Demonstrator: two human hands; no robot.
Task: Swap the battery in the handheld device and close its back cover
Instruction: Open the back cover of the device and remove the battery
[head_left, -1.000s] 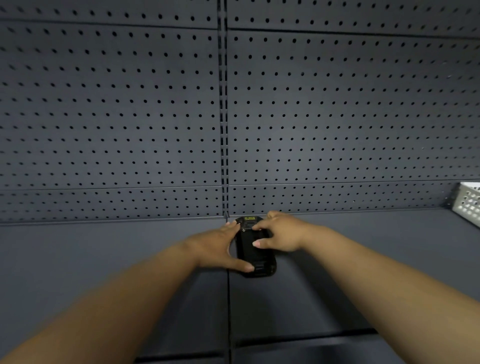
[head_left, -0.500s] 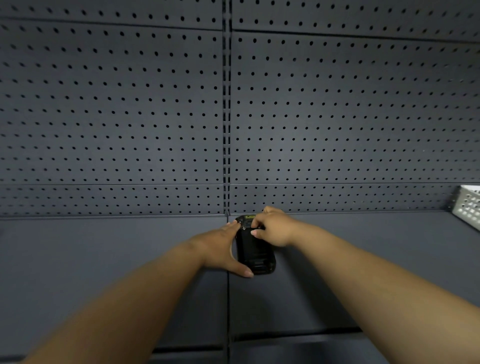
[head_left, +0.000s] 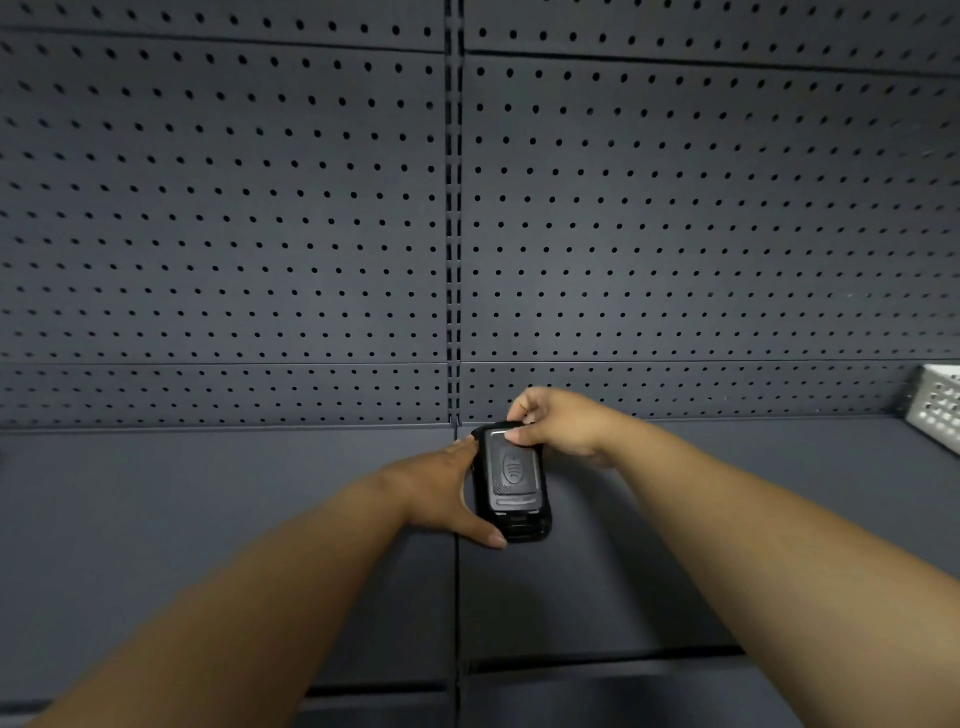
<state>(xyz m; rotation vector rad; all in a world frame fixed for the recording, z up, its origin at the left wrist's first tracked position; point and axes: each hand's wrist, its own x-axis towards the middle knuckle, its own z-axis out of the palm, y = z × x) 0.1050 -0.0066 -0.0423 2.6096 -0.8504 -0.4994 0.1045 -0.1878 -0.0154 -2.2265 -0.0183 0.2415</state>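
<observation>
A black handheld device (head_left: 524, 527) lies face down on the dark grey shelf (head_left: 727, 493), near the back wall. My left hand (head_left: 441, 488) cups its left side, thumb at the near corner and fingers along the far left edge. My right hand (head_left: 558, 423) pinches the far end of the back cover (head_left: 511, 475), a dark grey panel with an oval emblem. The cover's far end is raised off the device and tilts toward me. The compartment under it is hidden.
A dark grey pegboard wall (head_left: 675, 208) rises right behind the device. A white perforated basket (head_left: 937, 410) stands at the far right of the shelf. A seam (head_left: 457, 597) splits the shelf into two panels just left of the device.
My right hand moved from lying on the device's back to its far end and lifted the back cover's far edge. My left hand stayed against the left side.
</observation>
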